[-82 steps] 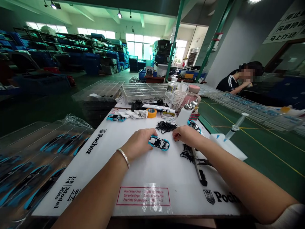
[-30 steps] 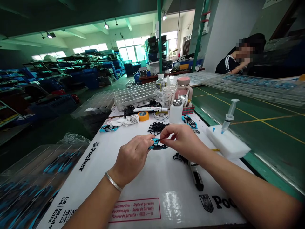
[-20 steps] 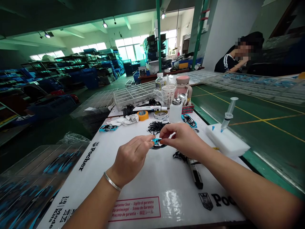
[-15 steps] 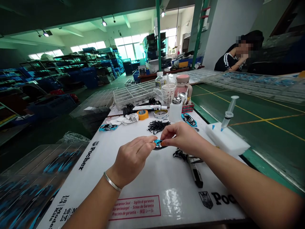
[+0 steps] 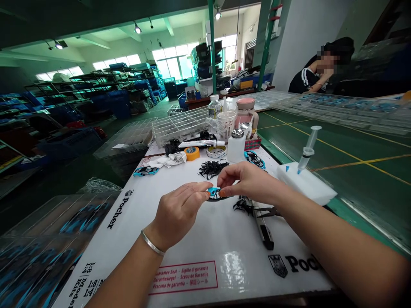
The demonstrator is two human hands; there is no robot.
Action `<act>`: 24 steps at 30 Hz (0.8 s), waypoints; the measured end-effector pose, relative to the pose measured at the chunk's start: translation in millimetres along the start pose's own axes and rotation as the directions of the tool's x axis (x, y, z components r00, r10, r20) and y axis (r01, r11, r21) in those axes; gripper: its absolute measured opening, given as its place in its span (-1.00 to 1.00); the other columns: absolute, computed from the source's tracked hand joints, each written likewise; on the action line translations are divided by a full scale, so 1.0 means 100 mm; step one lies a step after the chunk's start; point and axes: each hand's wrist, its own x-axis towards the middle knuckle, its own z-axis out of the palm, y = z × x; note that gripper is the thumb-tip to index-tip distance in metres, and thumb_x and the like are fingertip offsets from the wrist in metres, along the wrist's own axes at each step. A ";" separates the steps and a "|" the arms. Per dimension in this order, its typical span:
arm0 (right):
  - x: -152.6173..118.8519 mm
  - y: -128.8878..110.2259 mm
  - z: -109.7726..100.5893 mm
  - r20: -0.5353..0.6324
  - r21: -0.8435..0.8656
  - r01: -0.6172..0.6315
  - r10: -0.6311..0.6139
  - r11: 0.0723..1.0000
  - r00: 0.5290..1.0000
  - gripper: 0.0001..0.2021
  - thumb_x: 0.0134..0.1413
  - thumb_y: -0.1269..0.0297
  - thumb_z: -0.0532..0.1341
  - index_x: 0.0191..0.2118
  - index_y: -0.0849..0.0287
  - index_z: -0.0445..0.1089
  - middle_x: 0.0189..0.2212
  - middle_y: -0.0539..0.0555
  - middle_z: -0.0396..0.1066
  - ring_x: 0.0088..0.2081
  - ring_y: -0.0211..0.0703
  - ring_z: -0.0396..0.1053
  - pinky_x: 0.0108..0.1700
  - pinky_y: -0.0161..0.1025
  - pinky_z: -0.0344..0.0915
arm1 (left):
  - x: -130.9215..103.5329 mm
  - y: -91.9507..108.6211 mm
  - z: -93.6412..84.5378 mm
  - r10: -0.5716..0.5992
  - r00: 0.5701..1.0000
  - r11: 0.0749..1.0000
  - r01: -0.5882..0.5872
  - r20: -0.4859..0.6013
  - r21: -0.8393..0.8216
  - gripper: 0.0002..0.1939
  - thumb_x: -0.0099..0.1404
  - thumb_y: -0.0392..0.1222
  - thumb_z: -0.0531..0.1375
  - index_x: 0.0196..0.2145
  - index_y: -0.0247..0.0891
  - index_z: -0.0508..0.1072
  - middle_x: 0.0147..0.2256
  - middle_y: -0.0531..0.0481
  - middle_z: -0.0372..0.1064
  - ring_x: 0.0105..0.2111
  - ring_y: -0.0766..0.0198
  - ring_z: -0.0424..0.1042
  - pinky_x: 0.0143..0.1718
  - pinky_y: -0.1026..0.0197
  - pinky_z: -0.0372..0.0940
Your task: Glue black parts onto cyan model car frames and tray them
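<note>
Between my hands, just above the white printed board (image 5: 180, 239), is a small blue and black model car part (image 5: 213, 192). My left hand (image 5: 183, 207) pinches its left side between thumb and fingers. On its right side, the thumb and forefinger of my right hand (image 5: 242, 184) are closed at the edge; my hand hides some of the part. A pile of thin black strips (image 5: 212, 169) lies just beyond. A craft knife (image 5: 264, 233) lies under my right forearm, beside tweezers or pliers (image 5: 268, 211) and a smaller heap of black pieces (image 5: 243, 205).
Similar blue parts (image 5: 146, 171) lie on the board's far side, near orange tape (image 5: 192, 153) and a white bottle (image 5: 236, 145). A syringe (image 5: 310, 149) stands in a white foam block (image 5: 308, 184) at right. Divided trays (image 5: 61, 231) stand at left. A person (image 5: 321, 68) sits far right.
My right fingertips have shifted slightly right along the part, showing more of its blue surface. My left hand has stayed nearly still. The camera view has moved slightly.
</note>
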 end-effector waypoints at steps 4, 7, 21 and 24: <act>-0.05 -0.05 -0.11 -0.046 -0.022 0.052 -0.053 0.998 0.998 -0.80 -0.18 0.26 0.37 -0.35 0.21 0.48 -0.47 0.00 0.45 -0.44 -0.29 0.36 -0.43 -0.39 0.27 | 0.02 0.01 -0.03 -0.002 0.999 1.000 0.002 -0.037 -0.007 -0.73 0.20 -0.51 0.22 -0.21 -0.25 0.29 -0.11 -0.05 0.50 -0.08 0.29 0.48 -0.09 0.25 0.44; -0.07 -0.08 -0.13 -0.074 -0.049 0.087 -0.090 0.995 0.993 -0.86 -0.13 0.27 0.34 -0.39 0.20 0.49 -0.52 -0.02 0.44 -0.47 -0.31 0.34 -0.46 -0.40 0.24 | 0.03 0.01 -0.06 0.001 0.998 1.000 -0.002 -0.057 -0.014 -0.73 0.21 -0.52 0.21 -0.22 -0.25 0.28 -0.12 -0.05 0.50 -0.08 0.30 0.48 -0.11 0.25 0.45; -0.07 -0.08 -0.02 -0.033 -0.066 0.075 -0.077 0.995 0.996 -0.86 -0.05 0.23 0.32 -0.42 0.20 0.48 -0.51 0.02 0.46 -0.45 -0.25 0.38 -0.43 -0.36 0.26 | 0.05 0.01 -0.06 0.056 0.990 0.998 -0.058 -0.130 -0.006 -0.71 0.14 -0.55 0.27 -0.25 -0.32 0.30 -0.17 -0.10 0.52 -0.11 0.29 0.50 -0.14 0.27 0.46; -0.08 -0.10 -0.01 -0.038 -0.077 0.086 -0.089 0.993 0.995 -0.84 -0.04 0.22 0.32 -0.46 0.22 0.46 -0.55 -0.01 0.41 -0.50 -0.30 0.31 -0.48 -0.38 0.19 | 0.06 0.02 -0.06 0.074 0.986 0.997 -0.074 -0.146 0.003 -0.69 0.12 -0.55 0.29 -0.25 -0.33 0.30 -0.17 -0.12 0.52 -0.12 0.28 0.50 -0.15 0.28 0.46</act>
